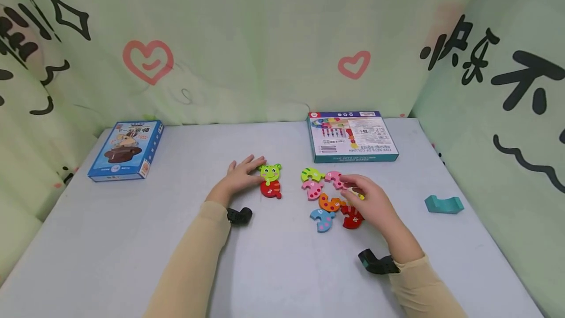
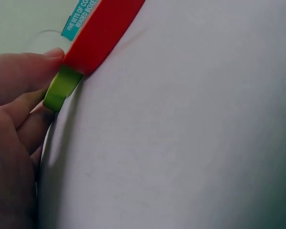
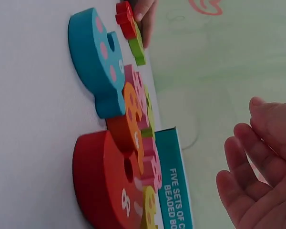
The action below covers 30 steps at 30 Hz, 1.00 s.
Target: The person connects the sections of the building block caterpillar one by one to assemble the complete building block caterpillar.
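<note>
My left hand (image 1: pixel 240 179) rests on the table beside a green animal-face puzzle piece (image 1: pixel 270 174), its thumb and fingertips at the piece's left edge. Joined just below the face is a red puzzle piece (image 1: pixel 269 190) marked 2. In the left wrist view, the thumb (image 2: pixel 31 74) meets the spot where red and green join. My right hand (image 1: pixel 368 198) hovers over a loose cluster of curved pieces, fingers relaxed and holding nothing. Under and around it lie a red piece (image 3: pixel 97 171), an orange piece (image 1: pixel 330 203), a blue piece (image 1: pixel 323 220), pink pieces (image 1: pixel 313 190) and a mostly hidden yellow piece (image 3: pixel 149 205).
A green striped piece (image 1: pixel 311 174) lies at the cluster's far left. Behind it is a flat teal-edged box (image 1: pixel 353 136). A blue box (image 1: pixel 127 150) sits at the far left, and a teal curved block (image 1: pixel 444 205) at the right. Curtains enclose the table's back and sides.
</note>
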{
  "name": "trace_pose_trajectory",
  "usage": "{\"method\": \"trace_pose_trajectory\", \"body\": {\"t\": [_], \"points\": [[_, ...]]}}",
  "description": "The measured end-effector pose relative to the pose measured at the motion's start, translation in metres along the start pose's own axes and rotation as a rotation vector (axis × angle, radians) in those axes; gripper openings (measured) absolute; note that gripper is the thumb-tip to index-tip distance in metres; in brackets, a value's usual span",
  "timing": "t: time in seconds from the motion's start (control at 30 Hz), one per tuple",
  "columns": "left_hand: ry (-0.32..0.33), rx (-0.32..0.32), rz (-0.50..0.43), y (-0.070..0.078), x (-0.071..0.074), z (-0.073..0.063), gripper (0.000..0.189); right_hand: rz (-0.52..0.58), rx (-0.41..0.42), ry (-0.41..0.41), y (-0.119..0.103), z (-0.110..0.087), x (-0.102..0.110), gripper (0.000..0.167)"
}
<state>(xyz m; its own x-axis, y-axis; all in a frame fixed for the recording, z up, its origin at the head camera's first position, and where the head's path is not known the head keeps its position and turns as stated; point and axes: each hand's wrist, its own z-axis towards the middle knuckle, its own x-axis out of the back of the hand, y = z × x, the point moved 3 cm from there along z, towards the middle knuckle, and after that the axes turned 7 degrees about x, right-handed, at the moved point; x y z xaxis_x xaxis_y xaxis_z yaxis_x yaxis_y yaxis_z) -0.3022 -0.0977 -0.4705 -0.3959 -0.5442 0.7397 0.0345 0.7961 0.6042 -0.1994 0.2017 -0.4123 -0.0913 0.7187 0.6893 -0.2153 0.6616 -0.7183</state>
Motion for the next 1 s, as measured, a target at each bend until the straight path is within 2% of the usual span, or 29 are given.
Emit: {"method": "trace_pose_trajectory", "body": {"t": [0.2, 0.33, 0.47, 0.6, 0.77, 1.0], "points": [[-0.006, -0.004, 0.0, 0.0, 0.0, -0.001, 0.057, -0.049, -0.041, -0.063, 0.018, -0.005, -0.007, 0.039], [0.008, -0.007, 0.001, 0.0, 0.0, -0.001, 0.056, -0.101, -0.022, -0.139, 0.028, -0.004, -0.018, 0.039], [0.017, -0.003, 0.001, 0.001, 0.002, -0.001, 0.054, -0.157, 0.036, -0.184, 0.032, -0.001, -0.025, 0.038], [0.015, 0.0, -0.005, 0.003, 0.002, -0.001, 0.053, -0.211, 0.078, -0.195, 0.033, 0.001, -0.027, 0.037], [0.019, -0.004, -0.007, 0.006, 0.003, -0.001, 0.053, -0.251, 0.087, -0.188, 0.032, 0.002, -0.027, 0.034], [0.022, -0.006, 0.002, 0.005, 0.003, -0.001, 0.054, -0.263, 0.033, -0.207, 0.028, 0.005, -0.029, 0.046]]}}
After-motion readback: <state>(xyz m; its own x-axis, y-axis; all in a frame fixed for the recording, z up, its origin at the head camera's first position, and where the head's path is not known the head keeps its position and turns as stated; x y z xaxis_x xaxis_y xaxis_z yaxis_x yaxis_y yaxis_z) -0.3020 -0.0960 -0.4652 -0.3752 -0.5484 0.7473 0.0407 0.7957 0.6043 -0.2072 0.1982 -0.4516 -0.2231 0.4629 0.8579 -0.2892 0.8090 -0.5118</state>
